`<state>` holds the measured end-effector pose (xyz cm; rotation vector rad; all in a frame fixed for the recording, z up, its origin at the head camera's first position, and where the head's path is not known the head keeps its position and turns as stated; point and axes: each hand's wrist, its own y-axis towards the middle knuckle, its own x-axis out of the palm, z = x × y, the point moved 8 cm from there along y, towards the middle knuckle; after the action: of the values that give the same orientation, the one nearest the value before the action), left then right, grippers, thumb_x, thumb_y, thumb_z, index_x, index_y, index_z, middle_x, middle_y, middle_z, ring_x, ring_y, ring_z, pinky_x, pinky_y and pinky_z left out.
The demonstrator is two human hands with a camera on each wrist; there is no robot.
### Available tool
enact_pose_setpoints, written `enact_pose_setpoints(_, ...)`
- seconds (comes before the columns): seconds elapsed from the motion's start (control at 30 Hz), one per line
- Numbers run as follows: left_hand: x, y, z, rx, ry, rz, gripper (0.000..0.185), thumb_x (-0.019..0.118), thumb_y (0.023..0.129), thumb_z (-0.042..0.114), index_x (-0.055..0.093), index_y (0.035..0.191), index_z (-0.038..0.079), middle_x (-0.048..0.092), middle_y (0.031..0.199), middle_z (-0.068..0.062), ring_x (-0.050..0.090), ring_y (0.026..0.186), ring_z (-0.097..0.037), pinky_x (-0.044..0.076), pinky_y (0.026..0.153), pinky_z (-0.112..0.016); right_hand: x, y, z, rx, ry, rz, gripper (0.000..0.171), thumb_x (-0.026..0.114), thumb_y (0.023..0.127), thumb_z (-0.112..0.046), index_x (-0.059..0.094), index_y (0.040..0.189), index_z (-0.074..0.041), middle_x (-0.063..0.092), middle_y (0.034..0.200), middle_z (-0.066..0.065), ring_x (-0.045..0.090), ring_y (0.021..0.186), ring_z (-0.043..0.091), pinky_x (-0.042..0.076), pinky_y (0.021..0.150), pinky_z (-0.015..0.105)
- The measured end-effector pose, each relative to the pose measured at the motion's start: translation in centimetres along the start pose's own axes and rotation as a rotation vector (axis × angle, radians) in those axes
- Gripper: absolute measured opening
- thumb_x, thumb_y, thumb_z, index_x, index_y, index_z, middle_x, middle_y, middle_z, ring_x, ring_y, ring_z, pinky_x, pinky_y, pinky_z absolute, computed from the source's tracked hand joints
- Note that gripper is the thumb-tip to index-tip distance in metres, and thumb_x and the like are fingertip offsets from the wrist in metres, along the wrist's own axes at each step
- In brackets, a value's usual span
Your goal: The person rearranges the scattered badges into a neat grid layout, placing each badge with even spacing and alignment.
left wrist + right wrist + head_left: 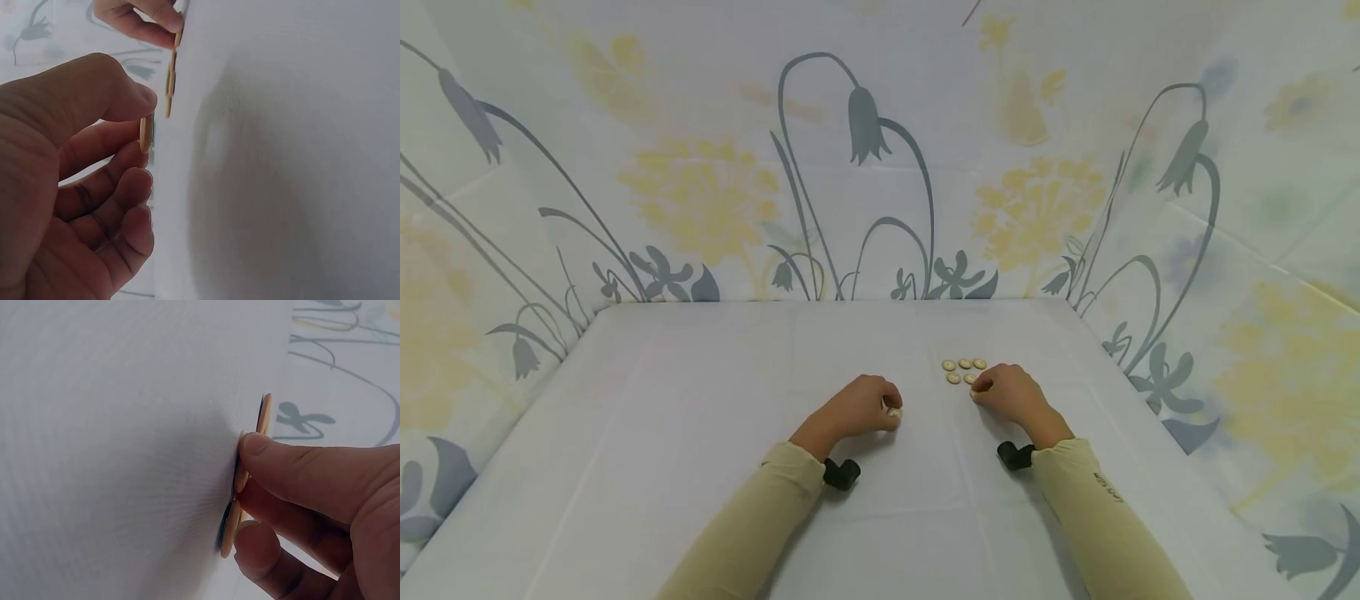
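My left hand point(856, 408) pinches a small round wooden disc point(145, 134) between thumb and fingers, close over the white tabletop. To the right, my right hand point(1017, 395) holds another such disc point(240, 477) by its edge, down at the table surface. Several pale discs point(949, 365) lie flat beside its fingertips, in a back row and a shorter row in front. One front-row disc point(970, 378) is partly covered by the right fingers. The discs show a small mark in the middle, too small to read.
A white cloth with faint creases covers the table point(700, 467). Behind it and along the sides hang curtains point(865, 217) printed with grey bellflowers and yellow blossoms. Each wrist carries a black camera mount point(842, 475) below the beige sleeves point(760, 517).
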<state>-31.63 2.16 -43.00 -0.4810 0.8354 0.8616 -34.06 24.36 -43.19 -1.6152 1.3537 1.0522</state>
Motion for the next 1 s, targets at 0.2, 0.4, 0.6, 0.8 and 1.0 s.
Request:
enact_pose_setpoints(0.2, 0.7, 1.5, 0.9, -0.007, 0.022, -0.004, 0.019, 0.070, 0.083, 0.018, 0.071, 0.101, 0.011, 0.065, 0.096, 0.002, 0.053, 0.086, -0.013, 0.046, 0.080, -0.029, 0.0, 0.0, 0.2, 0.010, 0.000, -0.002, 0.018, 0.070, 0.086, -0.022, 0.076, 0.100, -0.011, 0.073, 0.102, 0.006, 0.065, 0.089, 0.021, 0.051, 0.074, 0.040)
enact_pose_setpoints(0.4, 1.4, 2.9, 1.9, 0.001, 0.040, -0.002, 0.020, 0.069, 0.084, 0.018, 0.071, 0.103, 0.011, 0.066, 0.099, 0.000, 0.055, 0.090, -0.013, 0.047, 0.085, -0.030, 0.0, 0.1, 0.1, 0.010, -0.015, -0.004, 0.018, 0.071, 0.086, -0.021, 0.076, 0.100, -0.010, 0.073, 0.101, 0.006, 0.065, 0.087, 0.021, 0.051, 0.075, 0.040)
enact_pose_setpoints(0.6, 2.0, 4.2, 2.6, 0.001, 0.045, -0.012, 0.020, 0.070, 0.084, 0.019, 0.071, 0.103, 0.011, 0.067, 0.099, 0.001, 0.057, 0.094, -0.013, 0.048, 0.088, -0.030, 0.0, 0.0, -0.1, 0.020, -0.009, -0.011, 0.017, 0.071, 0.086, -0.021, 0.076, 0.100, -0.011, 0.073, 0.102, 0.006, 0.065, 0.088, 0.020, 0.051, 0.075, 0.040)
enact_pose_setpoints(0.8, 2.3, 5.5, 3.3, 0.008, 0.046, -0.019, 0.021, 0.070, 0.085, 0.019, 0.071, 0.104, 0.010, 0.066, 0.100, 0.000, 0.057, 0.094, -0.013, 0.048, 0.089, -0.030, -0.1, 0.0, -0.2, 0.037, -0.009, -0.011, 0.017, 0.071, 0.086, -0.022, 0.076, 0.099, -0.012, 0.073, 0.102, 0.006, 0.065, 0.088, 0.021, 0.052, 0.075, 0.040)
enact_pose_setpoints(1.0, 2.8, 6.5, 4.0, 0.031, 0.083, -0.020, 0.020, 0.069, 0.085, 0.018, 0.071, 0.103, 0.011, 0.066, 0.098, 0.001, 0.056, 0.090, -0.012, 0.048, 0.086, -0.027, 0.0, 0.1, 0.1, 0.045, -0.015, -0.016, 0.018, 0.071, 0.086, -0.023, 0.076, 0.101, -0.013, 0.073, 0.102, 0.004, 0.065, 0.088, 0.020, 0.052, 0.075, 0.039)
